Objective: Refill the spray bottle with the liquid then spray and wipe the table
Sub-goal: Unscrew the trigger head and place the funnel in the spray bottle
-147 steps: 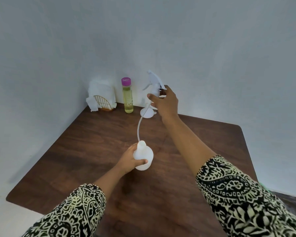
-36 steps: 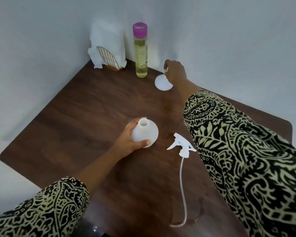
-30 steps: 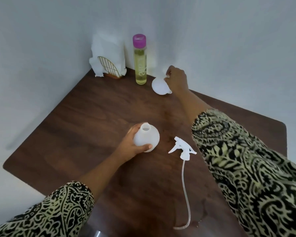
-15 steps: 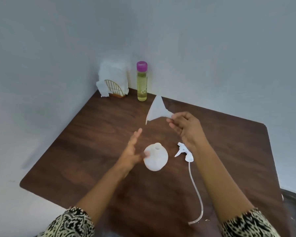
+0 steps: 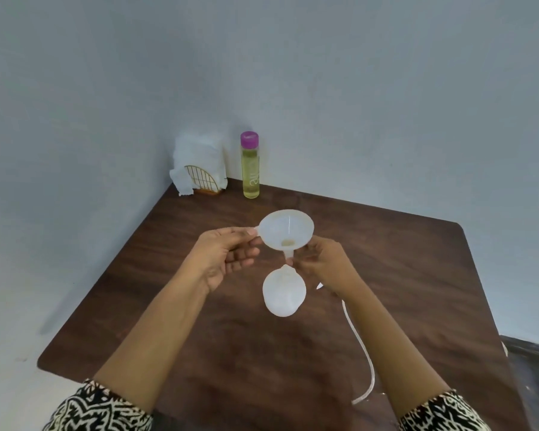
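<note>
The spray bottle (image 5: 283, 293) stands upright and open near the middle of the table (image 5: 417, 275). The funnel (image 5: 286, 229) is held just above its neck, spout down. The left hand (image 5: 227, 256) pinches the rim tab and the right hand (image 5: 327, 262), nearer the neck, pinches the spout. The coming move is judged to be a short descent along the bottle's vertical axis.

The trigger head (image 5: 319, 286), mostly hidden, lies just right of the bottle, its dip tube (image 5: 363, 353) trailing toward the near edge. The capped liquid bottle (image 5: 250, 169) and the napkin holder (image 5: 204, 178) stand at the far left corner, well apart.
</note>
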A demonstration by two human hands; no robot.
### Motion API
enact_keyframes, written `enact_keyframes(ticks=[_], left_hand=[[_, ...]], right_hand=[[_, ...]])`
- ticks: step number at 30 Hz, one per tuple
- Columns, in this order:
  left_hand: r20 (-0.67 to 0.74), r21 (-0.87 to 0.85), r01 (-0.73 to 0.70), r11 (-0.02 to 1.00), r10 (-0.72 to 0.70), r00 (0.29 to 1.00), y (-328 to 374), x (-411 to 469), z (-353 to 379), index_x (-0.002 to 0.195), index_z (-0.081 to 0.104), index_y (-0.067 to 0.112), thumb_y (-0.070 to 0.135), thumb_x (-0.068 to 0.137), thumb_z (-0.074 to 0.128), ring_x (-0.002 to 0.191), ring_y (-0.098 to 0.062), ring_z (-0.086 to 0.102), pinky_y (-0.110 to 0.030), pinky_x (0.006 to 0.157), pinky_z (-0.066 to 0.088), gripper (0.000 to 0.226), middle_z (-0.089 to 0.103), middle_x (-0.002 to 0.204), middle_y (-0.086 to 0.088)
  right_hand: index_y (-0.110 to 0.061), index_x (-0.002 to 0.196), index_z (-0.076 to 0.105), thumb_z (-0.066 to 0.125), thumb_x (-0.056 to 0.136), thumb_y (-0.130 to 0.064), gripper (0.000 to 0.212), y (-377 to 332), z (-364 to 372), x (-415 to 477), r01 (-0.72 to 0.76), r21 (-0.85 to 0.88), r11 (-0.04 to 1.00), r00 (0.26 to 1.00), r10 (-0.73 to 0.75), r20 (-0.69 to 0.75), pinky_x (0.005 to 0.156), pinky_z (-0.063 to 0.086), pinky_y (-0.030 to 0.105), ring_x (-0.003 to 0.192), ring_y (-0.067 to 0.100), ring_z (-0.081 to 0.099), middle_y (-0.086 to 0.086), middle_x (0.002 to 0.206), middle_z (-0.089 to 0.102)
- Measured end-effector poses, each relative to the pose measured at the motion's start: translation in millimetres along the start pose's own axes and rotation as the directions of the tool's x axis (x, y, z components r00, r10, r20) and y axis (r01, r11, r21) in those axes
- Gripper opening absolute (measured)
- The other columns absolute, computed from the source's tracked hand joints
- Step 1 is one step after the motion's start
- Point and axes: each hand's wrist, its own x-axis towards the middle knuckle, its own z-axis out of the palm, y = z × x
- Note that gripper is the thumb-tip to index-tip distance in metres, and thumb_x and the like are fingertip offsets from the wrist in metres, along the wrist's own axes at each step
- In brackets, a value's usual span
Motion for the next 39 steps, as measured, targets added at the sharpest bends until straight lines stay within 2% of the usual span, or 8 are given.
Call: enact_keyframes(ticks=[4, 8, 11, 14, 16, 21, 33, 39], left_hand=[[0.001, 0.069, 0.043, 0.997, -0.043, 0.999, -1.2, 1.6, 4.6, 0.092, 0.073, 0.007, 0.014, 0.085, 0.069, 0.056, -0.008, 0.068, -0.022, 0.053, 0.058, 0.011, 0.075, 0.076, -0.005], [0.013, 0.107, 0.081, 0.991, -0.083, 0.996, -7.8, 5.3, 5.7, 0.090, 0.073, 0.007, 0.013, 0.085, 0.069, 0.056, -0.009, 0.068, -0.022, 0.053, 0.058, 0.009, 0.075, 0.075, -0.005], [0.022, 0.105, 0.110, 0.988, -0.113, 0.993, -9.7, 8.1, 5.5, 0.090, 0.073, 0.006, 0.011, 0.086, 0.068, 0.056, -0.009, 0.069, -0.022, 0.053, 0.057, 0.008, 0.075, 0.073, -0.006], [0.019, 0.096, 0.132, 0.987, -0.134, 0.991, -11.2, 11.0, 4.2, 0.089, 0.073, 0.005, 0.010, 0.086, 0.068, 0.056, -0.009, 0.069, -0.021, 0.052, 0.057, 0.008, 0.075, 0.073, -0.007], [0.017, 0.087, 0.139, 0.986, -0.141, 0.990, -12.9, 12.0, 3.4, 0.089, 0.073, 0.004, 0.009, 0.085, 0.068, 0.056, -0.009, 0.069, -0.022, 0.052, 0.058, 0.008, 0.075, 0.072, -0.007], [0.003, 0.070, 0.161, 0.984, -0.161, 0.987, -17.9, 13.6, 2.2, 0.088, 0.073, 0.004, 0.009, 0.084, 0.070, 0.053, -0.009, 0.068, -0.023, 0.053, 0.059, 0.008, 0.074, 0.071, -0.006], [-0.044, 0.129, 0.155, 0.979, -0.151, 0.988, -31.0, 16.8, -1.7, 0.097, 0.072, 0.008, 0.016, 0.085, 0.070, 0.054, -0.008, 0.066, -0.024, 0.052, 0.057, 0.015, 0.075, 0.077, -0.003], [-0.118, 0.236, 0.070, 0.969, -0.043, 0.992, -22.4, 19.9, -3.4, 0.100, 0.071, 0.020, 0.028, 0.083, 0.073, 0.082, -0.014, 0.069, -0.034, 0.068, 0.056, 0.018, 0.074, 0.095, 0.002]], right_hand=[[-0.014, 0.096, 0.072, 0.074, 0.078, -0.011, 0.019, 4.9, 4.0, -5.4, -0.021, -0.114, 0.993, 1.000, 0.019, -0.019, 0.071, 0.054, 0.026, 0.087, 0.014, 0.068, -0.005, 0.093, 0.073], [-0.009, 0.106, 0.069, 0.074, 0.078, -0.009, 0.028, 12.1, 5.1, -10.4, -0.019, -0.188, 0.982, 1.000, 0.015, -0.021, 0.077, 0.052, 0.024, 0.090, 0.013, 0.065, -0.003, 0.098, 0.071], [-0.017, 0.111, 0.066, 0.064, 0.083, -0.003, 0.032, 17.1, -5.3, -16.1, -0.090, -0.072, 0.993, 0.994, 0.085, -0.070, 0.067, 0.052, 0.018, 0.089, 0.013, 0.064, -0.009, 0.101, 0.068], [-0.022, 0.101, 0.069, 0.054, 0.091, -0.006, 0.024, 10.6, -15.2, -22.4, -0.151, 0.233, 0.961, 0.964, 0.195, -0.180, 0.072, 0.058, 0.036, 0.083, 0.018, 0.067, -0.004, 0.096, 0.072], [-0.019, 0.101, 0.070, 0.055, 0.095, -0.015, 0.017, 1.4, -17.7, -23.5, -0.143, 0.315, 0.938, 0.956, 0.213, -0.201, 0.069, 0.059, 0.034, 0.080, 0.017, 0.067, -0.002, 0.096, 0.072], [-0.014, 0.101, 0.070, 0.062, 0.091, -0.012, 0.013, -5.8, -16.0, -16.7, -0.154, 0.289, 0.945, 0.950, 0.222, -0.219, 0.060, 0.056, 0.020, 0.081, 0.014, 0.068, 0.002, 0.096, 0.070], [-0.016, 0.093, 0.068, 0.064, 0.089, -0.010, 0.009, 10.7, -8.4, -10.2, -0.218, 0.234, 0.947, 0.949, 0.262, -0.175, 0.063, 0.055, 0.025, 0.080, 0.021, 0.068, 0.003, 0.088, 0.069], [-0.018, 0.102, 0.067, 0.063, 0.090, -0.018, 0.013, -1.0, -24.2, -8.2, -0.221, 0.239, 0.946, 0.945, 0.268, -0.187, 0.070, 0.057, 0.025, 0.089, 0.014, 0.065, 0.001, 0.098, 0.067]])
